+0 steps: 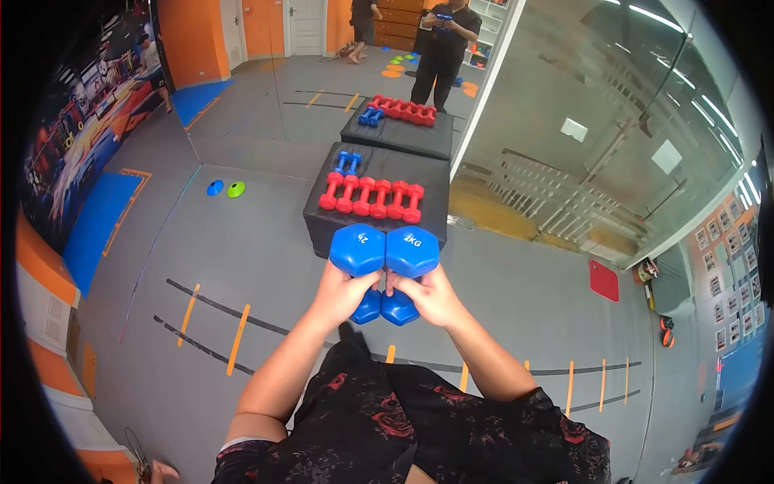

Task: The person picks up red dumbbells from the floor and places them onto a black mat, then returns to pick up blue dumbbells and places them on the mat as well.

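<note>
Two blue hexagonal dumbbells are held upright side by side in front of me, their heads touching. My left hand is wrapped round the handle of the left blue dumbbell. Around the handle of the right blue dumbbell, marked 2KG, my right hand is closed. Beyond them, a black padded box bears a row of several red dumbbells and two small blue dumbbells behind the row.
A mirror behind the box reflects a person holding blue dumbbells. Blue and green discs lie on the floor at the left. A floor ladder stretches across near me. A red mat is at the right.
</note>
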